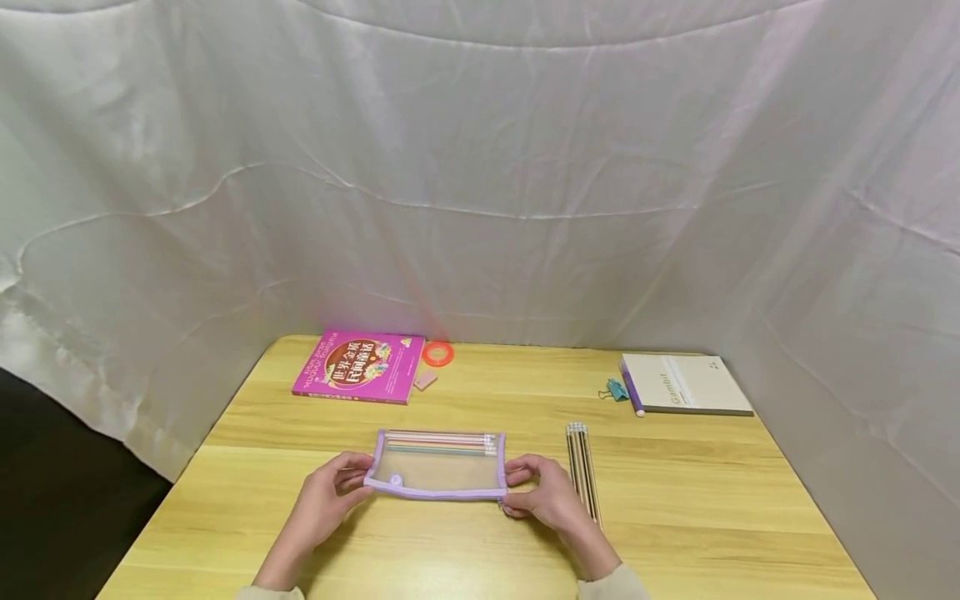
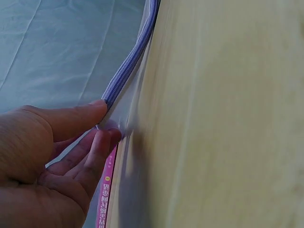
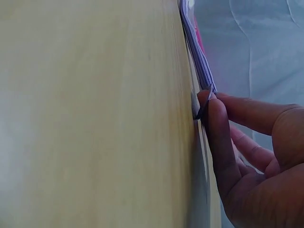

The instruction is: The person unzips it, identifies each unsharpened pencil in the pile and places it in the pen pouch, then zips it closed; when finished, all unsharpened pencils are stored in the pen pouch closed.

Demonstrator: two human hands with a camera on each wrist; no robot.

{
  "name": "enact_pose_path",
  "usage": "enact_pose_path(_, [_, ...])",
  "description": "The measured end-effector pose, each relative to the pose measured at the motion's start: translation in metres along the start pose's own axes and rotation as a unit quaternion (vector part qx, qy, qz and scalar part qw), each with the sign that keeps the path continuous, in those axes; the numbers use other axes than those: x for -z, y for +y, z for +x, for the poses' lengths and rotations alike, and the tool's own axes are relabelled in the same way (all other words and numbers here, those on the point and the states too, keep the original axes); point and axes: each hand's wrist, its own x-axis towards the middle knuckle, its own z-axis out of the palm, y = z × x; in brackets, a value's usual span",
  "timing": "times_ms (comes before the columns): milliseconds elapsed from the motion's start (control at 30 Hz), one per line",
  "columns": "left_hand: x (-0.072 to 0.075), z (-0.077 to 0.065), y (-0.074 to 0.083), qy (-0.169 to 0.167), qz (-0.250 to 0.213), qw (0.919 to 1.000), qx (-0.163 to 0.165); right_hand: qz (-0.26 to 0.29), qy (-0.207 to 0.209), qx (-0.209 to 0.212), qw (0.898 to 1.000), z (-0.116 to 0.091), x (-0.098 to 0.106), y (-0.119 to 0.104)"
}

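Observation:
A clear pencil case (image 1: 442, 475) with a lilac border lies between my hands, its zipper edge (image 2: 127, 66) toward me. Several coloured pencils (image 1: 438, 442) show through it along the far side. My left hand (image 1: 326, 497) pinches the near left corner between thumb and fingers. At the near right corner, my right hand (image 1: 546, 493) pinches the case by the zipper end, where a small zipper pull (image 3: 204, 105) shows at the fingertips. Just right of that hand lies a bundle of dark striped pencils (image 1: 581, 467), its lower end partly behind the wrist.
A pink book (image 1: 360, 367) lies at the back left, beside an orange tape ring (image 1: 438, 354) and a pink eraser (image 1: 425, 381). Back right are a notebook (image 1: 686, 385), a purple marker (image 1: 632, 387) and a teal binder clip (image 1: 617, 390). Grey curtains surround the wooden table (image 1: 697, 517).

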Motion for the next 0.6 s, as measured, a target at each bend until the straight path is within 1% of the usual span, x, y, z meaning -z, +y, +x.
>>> enact_pose_path(200, [-0.0013,0.001,-0.0011,0.001,0.006,0.9999,0.013,0.013,-0.003,-0.013,1.0,0.0013,-0.0016,-0.0007])
enact_pose_path(600, [-0.0046,0.0027,-0.0041,0.007,0.03,0.9994,0.017,0.002,-0.003,-0.015,1.0,0.0009,-0.0025,-0.0007])
